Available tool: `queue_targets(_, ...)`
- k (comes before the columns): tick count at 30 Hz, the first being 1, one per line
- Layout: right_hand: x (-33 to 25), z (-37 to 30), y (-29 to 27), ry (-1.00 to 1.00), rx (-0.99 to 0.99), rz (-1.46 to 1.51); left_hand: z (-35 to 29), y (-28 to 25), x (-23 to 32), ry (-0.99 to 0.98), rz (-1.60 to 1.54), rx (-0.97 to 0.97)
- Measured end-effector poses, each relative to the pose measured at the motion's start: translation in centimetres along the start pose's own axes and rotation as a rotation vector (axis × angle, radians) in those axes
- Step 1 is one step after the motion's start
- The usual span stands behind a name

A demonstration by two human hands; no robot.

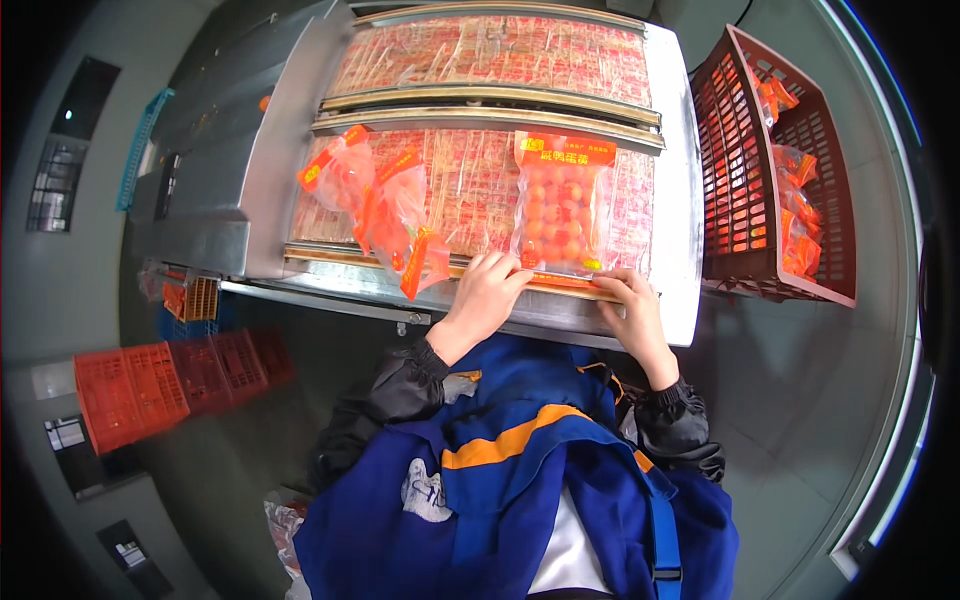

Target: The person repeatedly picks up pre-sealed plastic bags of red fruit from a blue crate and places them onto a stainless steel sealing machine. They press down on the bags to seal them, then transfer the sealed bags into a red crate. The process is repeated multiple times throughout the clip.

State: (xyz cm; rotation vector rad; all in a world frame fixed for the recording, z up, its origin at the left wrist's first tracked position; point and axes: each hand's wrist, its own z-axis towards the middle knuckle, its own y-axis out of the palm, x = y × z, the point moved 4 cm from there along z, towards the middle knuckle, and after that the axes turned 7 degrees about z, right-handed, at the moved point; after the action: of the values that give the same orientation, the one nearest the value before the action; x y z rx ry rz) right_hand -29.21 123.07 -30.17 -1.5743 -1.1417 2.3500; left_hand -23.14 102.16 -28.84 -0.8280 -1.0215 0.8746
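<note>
A clear, red-topped bag of round orange egg yolks (562, 205) lies flat on the machine's bed, its printed end away from me. Its near edge rests across the front metal bar (560, 284). My left hand (482, 300) holds that edge by the left corner, fingers bent over it. At the right corner my right hand (634, 318) pinches the same edge between thumb and fingers. To the left of the flat bag, several more red and clear bags (385, 205) lie in a loose heap, one hanging over the bar.
The steel machine (672, 190) has a second bed (490, 55) behind this one and a metal housing (265, 150) at left. A dark red crate (835, 190) with several bags stands at right. Red crates (130, 390) are on the floor at left.
</note>
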Motion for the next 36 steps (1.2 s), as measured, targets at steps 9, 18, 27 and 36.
queue_targets(9,2.7,-0.6,-1.2,-0.038,0.100,-0.126,-0.4,2.1,2.0,-0.154,0.012,0.171)
queue_targets(18,1.2,2.5,-4.2,0.202,-0.100,0.035,0.5,-7.7,0.3,-0.065,-0.132,0.202)
queue_targets(27,-7.9,14.4,14.3,0.511,-0.501,0.667,-2.2,-11.9,-17.5,-0.220,0.152,0.218)
queue_targets(36,-11.7,14.2,18.4,0.676,-0.357,0.746,-6.7,-17.3,-20.1,-0.147,-0.092,0.043)
